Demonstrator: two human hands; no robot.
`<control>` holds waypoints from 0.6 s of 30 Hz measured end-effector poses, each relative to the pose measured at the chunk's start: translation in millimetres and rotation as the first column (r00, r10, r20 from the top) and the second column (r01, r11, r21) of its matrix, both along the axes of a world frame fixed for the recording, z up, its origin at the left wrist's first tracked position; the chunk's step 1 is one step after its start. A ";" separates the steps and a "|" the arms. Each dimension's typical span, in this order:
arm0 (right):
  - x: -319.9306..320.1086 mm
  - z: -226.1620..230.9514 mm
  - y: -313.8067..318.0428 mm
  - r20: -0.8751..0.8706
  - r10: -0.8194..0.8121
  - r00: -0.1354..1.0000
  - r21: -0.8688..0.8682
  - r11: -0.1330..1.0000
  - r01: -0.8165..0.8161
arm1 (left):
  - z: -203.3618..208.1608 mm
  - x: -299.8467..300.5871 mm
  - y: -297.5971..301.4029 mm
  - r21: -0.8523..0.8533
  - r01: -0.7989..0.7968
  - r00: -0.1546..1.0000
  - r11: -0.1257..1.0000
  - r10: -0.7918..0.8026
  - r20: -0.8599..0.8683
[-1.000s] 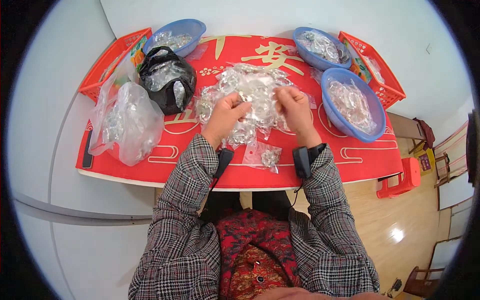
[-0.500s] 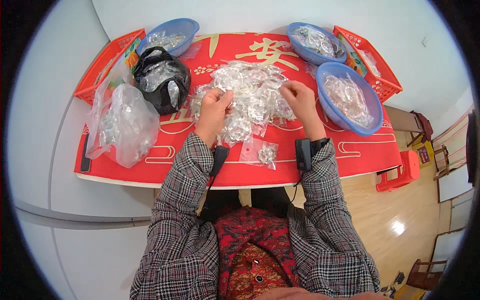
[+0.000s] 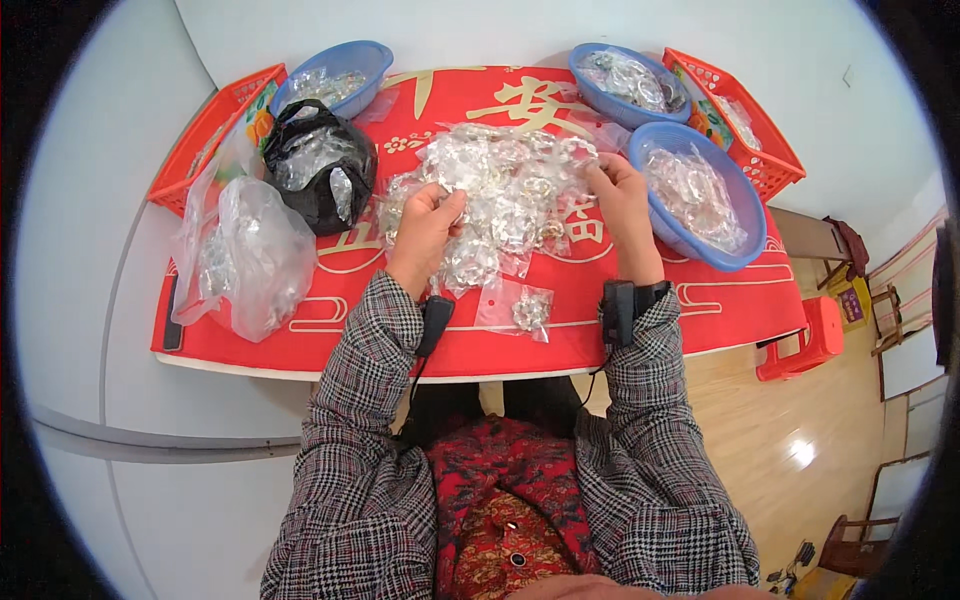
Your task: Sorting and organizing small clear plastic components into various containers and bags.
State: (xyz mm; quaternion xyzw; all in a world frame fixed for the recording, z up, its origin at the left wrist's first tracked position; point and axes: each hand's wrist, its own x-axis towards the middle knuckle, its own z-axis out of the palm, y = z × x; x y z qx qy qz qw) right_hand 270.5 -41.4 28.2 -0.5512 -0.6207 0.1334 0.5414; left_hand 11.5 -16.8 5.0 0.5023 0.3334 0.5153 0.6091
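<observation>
A heap of small clear plastic packets with silvery pieces inside (image 3: 490,190) lies in the middle of the red tablecloth (image 3: 390,345). My left hand (image 3: 428,225) is at the heap's left edge, thumb and fingers pinched together; what they hold is too small to make out. At the heap's right edge my right hand (image 3: 622,200) is closed, thumb against fingers, on what looks like a clear plastic packet (image 3: 580,150) at the fingertips. A single clear packet of silvery pieces (image 3: 530,310) lies nearer to me, between my forearms.
On the left stand a white plastic bag (image 3: 255,260), a black plastic bag (image 3: 350,205), a blue basin (image 3: 378,62) and a red basket (image 3: 180,165). Two more blue basins (image 3: 735,255) and another red basket (image 3: 775,165) are on the right. A red stool (image 3: 815,340) stands beyond the table.
My right hand has shifted slightly right, away from my left hand, and a clear packet now shows at its fingertips. My left hand has stayed nearly in place, still pinched.
</observation>
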 end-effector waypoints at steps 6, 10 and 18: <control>-33.0 -5.1 -2.9 -0.678 0.370 0.635 -0.032 0.848 -0.529 | 3.8 4.1 -5.7 -0.067 0.047 0.981 0.997 -0.033 0.193; -59.8 -14.7 -7.9 -0.717 0.423 0.555 -0.051 0.761 -0.646 | 6.1 5.9 -10.0 -0.033 0.097 0.962 0.995 -0.085 0.261; -65.6 -15.9 -9.2 -0.639 0.404 0.655 -0.029 0.838 -0.545 | 11.7 11.5 -15.3 0.032 0.019 0.974 0.999 -0.026 0.225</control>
